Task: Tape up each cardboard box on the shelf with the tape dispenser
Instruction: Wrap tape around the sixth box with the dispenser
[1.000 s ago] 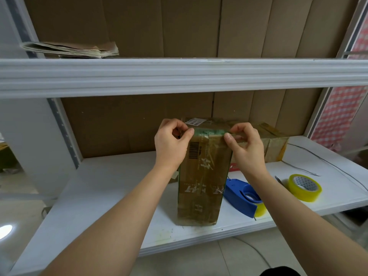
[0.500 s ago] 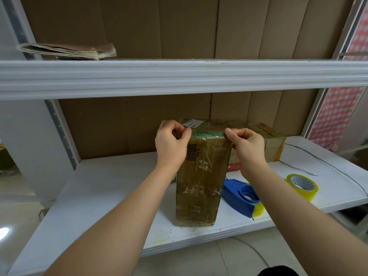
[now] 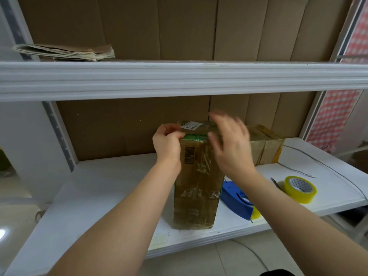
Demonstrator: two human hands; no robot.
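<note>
Cardboard box [image 3: 196, 188]: left hand [image 3: 167, 145] pinches top edge; blurred right hand [image 3: 231, 144] seemingly spread.

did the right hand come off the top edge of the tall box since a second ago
Yes. The right hand has lifted off the tall box, fingers spread and blurred; the left hand still pinches its top edge.

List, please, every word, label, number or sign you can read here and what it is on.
None can be read with certainty.
White label on top of the tall cardboard box: dark print, too small and blurred.
Barcode on the box front: digits unreadable.
Pale characters on the box front under glossy tape: illegible.
</note>
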